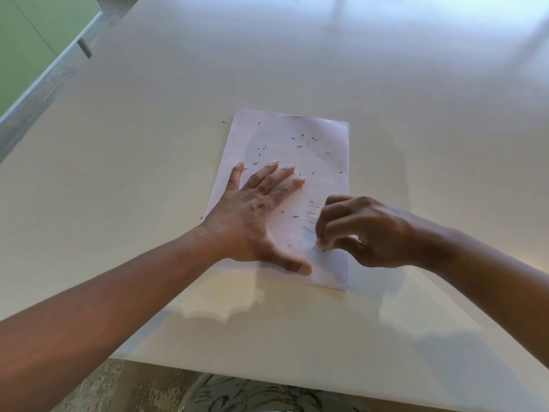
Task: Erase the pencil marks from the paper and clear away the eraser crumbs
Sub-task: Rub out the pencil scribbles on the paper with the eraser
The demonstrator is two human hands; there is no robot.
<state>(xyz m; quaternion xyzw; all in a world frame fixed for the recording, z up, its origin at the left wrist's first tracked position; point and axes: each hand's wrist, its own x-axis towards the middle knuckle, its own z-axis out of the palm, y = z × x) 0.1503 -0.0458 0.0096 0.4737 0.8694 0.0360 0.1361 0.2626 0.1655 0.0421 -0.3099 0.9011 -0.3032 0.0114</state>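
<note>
- Paper (285, 162) lies mid-table, pinned flat by the left hand (258, 215), fingers spread.
- Right hand (365, 233) pinches a small eraser (320, 248) on marks at the sheet's 5 o'clock corner.
- Hard rubbing there could crease the unpinned corner; crumbs (303, 141) at 12 o'clock may scatter onto the table (148, 144).

prob. home/living rm: big plain white table (148, 144), carpet (142, 388) underneath, wood-look floor (53, 81), green panel (32, 40).
</note>
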